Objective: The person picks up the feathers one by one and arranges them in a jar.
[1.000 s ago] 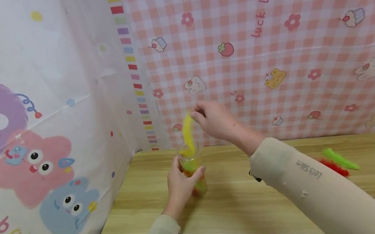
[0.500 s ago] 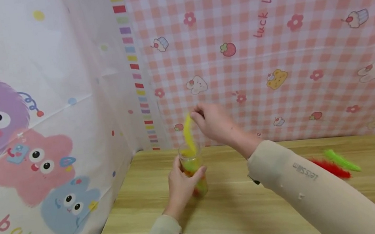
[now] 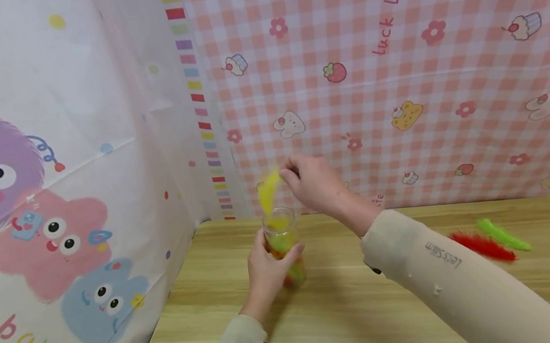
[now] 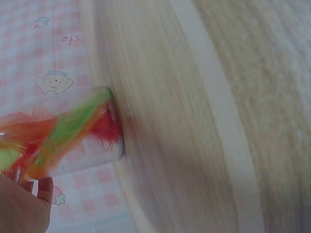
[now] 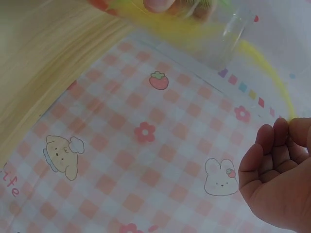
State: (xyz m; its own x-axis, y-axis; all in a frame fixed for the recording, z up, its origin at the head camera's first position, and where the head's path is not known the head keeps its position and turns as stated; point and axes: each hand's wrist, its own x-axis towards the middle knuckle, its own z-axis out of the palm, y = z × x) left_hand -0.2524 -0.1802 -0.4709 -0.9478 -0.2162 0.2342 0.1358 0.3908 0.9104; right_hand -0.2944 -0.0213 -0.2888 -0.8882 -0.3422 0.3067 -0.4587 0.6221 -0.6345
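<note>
Left hand wrapped round clear jar, red feather and lime-green feather right of jar, right hand pinching yellow feather by one end at jar's mouth, probably light, soft, bendable, best held by quill, checked cloth behind jar.

The jar looks glossy, the yellow feather downy, the tabletop smooth wood.
</note>
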